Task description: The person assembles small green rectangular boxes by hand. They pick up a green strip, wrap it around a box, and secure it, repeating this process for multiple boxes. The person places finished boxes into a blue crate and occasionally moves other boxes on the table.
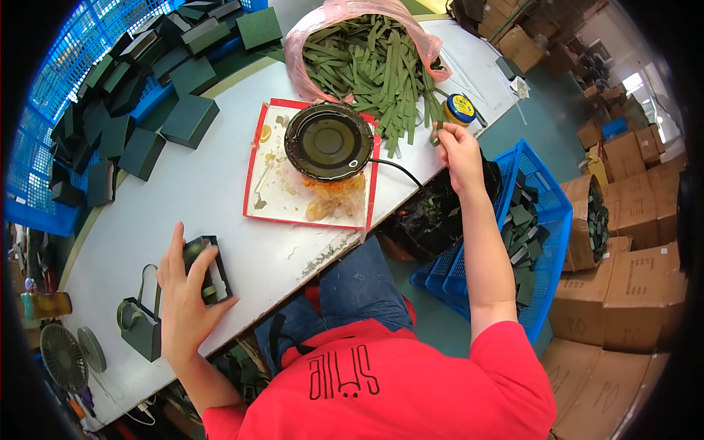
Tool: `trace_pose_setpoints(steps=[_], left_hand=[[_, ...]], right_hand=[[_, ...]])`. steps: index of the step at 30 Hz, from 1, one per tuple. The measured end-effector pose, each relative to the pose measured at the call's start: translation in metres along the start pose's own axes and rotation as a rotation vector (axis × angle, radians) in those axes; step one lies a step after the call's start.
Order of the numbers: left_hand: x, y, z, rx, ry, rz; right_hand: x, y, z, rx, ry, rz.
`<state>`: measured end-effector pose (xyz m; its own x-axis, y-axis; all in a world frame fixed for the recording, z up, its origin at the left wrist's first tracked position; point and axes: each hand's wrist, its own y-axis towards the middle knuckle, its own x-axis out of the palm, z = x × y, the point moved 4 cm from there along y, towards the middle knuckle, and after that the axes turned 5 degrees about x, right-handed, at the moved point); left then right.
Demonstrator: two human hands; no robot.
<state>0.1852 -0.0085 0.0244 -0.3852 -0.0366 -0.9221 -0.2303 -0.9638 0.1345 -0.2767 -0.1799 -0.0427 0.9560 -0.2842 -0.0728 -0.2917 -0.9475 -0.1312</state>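
My left hand point(183, 290) rests around a small dark green box point(221, 265) on the table, with fingers on its far side and the thumb at its near edge. The box has an opening with a pale inside. My right hand point(460, 154) pinches a green ribbon strip point(437, 133) at the table's right edge. Just beyond it, a heap of green ribbon strips point(367, 62) spills from a pink plastic bag point(295, 55). Between my hands stands a round black hot pot point(328, 141) of dark liquid, on a red-rimmed white tray point(253, 198) stained with amber glue.
Blue crates point(33, 172) piled with dark green boxes point(191, 121) line the far left. A small green bag-like box point(139, 330) and a fan point(64, 357) are at left. A blue-lidded jar point(460, 110) sits beside my right hand. More crates point(561, 220) and cartons point(634, 286) stand at right.
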Motion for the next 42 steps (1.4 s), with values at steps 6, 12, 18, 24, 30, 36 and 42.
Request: trace_pose_setpoints(steps=[6, 12, 18, 24, 30, 36, 42], left_hand=[[0.013, 0.004, 0.001, -0.031, 0.097, -0.047], [0.021, 0.001, 0.006, 0.018, 0.098, -0.017], [0.025, -0.001, 0.008, 0.009, 0.056, -0.033], [0.025, -0.001, 0.010, -0.011, 0.035, -0.047], [0.025, -0.002, 0.010, 0.000, 0.033, -0.034], [0.024, -0.002, 0.011, 0.002, 0.002, -0.021], [0.025, -0.001, 0.010, -0.008, -0.008, -0.017]], right_hand=[[0.028, -0.077, -0.023, 0.102, 0.237, -0.195], [0.053, -0.120, -0.029, 0.136, 0.215, -0.335], [0.084, -0.124, -0.017, 0.202, 0.224, -0.405], [0.101, -0.115, -0.011, 0.210, 0.148, -0.402], [0.107, -0.111, -0.008, 0.219, 0.163, -0.362], [0.112, -0.107, -0.008, 0.235, 0.191, -0.344], [0.113, -0.103, -0.004, 0.300, 0.273, -0.374]])
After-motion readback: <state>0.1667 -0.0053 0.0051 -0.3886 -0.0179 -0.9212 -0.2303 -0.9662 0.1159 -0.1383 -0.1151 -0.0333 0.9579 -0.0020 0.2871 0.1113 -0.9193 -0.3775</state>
